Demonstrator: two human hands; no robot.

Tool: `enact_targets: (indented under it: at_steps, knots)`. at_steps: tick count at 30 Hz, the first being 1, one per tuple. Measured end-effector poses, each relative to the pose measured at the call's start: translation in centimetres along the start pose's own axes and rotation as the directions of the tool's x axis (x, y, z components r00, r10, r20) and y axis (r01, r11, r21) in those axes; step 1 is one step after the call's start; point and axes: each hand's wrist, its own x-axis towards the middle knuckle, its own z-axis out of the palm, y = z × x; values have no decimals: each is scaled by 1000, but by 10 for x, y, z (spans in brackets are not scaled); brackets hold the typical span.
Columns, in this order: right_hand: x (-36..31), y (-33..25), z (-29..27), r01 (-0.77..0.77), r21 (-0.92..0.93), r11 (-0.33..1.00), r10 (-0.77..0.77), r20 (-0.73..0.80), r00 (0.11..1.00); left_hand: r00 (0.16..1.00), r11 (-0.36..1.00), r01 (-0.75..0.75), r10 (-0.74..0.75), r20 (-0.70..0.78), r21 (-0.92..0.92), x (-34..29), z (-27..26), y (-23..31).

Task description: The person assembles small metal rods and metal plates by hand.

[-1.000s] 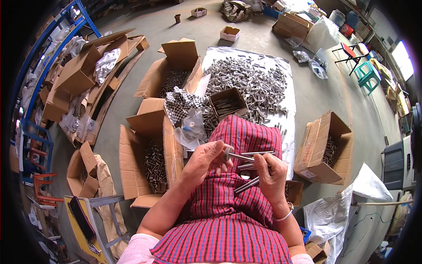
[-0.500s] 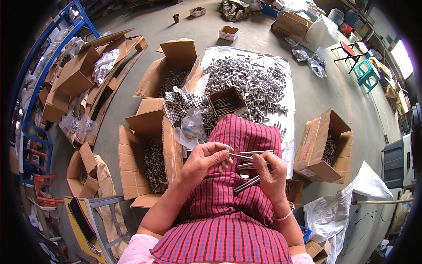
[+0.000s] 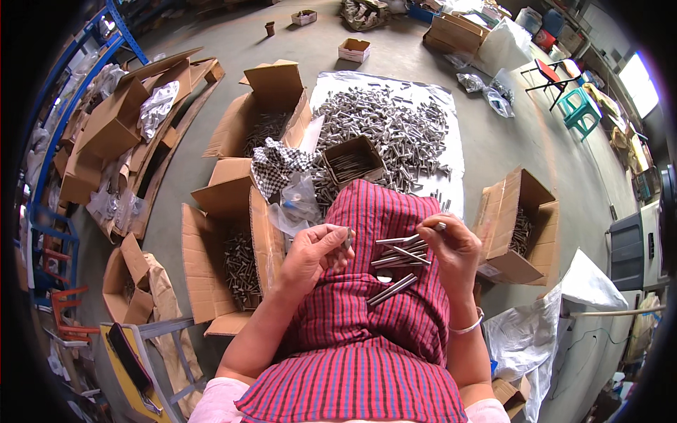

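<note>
One round piece [image 3: 349,238] is pinched in the left hand [image 3: 310,256] — one rod [image 3: 441,226] in the right hand [image 3: 455,247], near loose rods [image 3: 411,255].

Lap cloth [image 3: 352,381]: pinkish-red ground, narrow stripes in blue and near-black. Rods [image 3: 392,290]: silver-grey, plain, with bright highlights. Small disc [image 3: 348,238]: dull grey. Sleeve [image 3: 220,403]: pale pink. Bracelet [image 3: 469,328]: whitish. Bundled cloth [image 3: 276,166]: black-and-white check. Carton [image 3: 196,264]: plain brown. Ground sheet [image 3: 453,141]: silvery white. Metal pile [image 3: 395,127]: mixed silver and dark grey. Floor [image 3: 493,151]: grey. Rack [image 3: 127,34]: blue. Stool [image 3: 582,113]: green. Folding chair [image 3: 546,70]: red seat, black legs. Paper sack [image 3: 166,296]: tan. Edges of view: black.
</note>
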Motion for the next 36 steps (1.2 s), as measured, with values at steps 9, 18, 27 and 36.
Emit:
enact_targets:
  at_steps: [9,18,27,36]
  knots:
    - [17,24,1,604,-742,290,-37,622,782,1000,1000,17,-16,-19,10,7,1,-9]
    - [-16,6,-18,626,-648,433,94,723,684,1000,1000,0,0,-21,-28,12,-8,-17]
    - [-45,12,-14,698,-652,295,171,755,633,1000,1000,9,-9,0,-24,8,-4,-14]
    - [-36,-26,-25,411,-621,668,-95,476,874,994,988,30,-14,110,-153,2,1,-19]
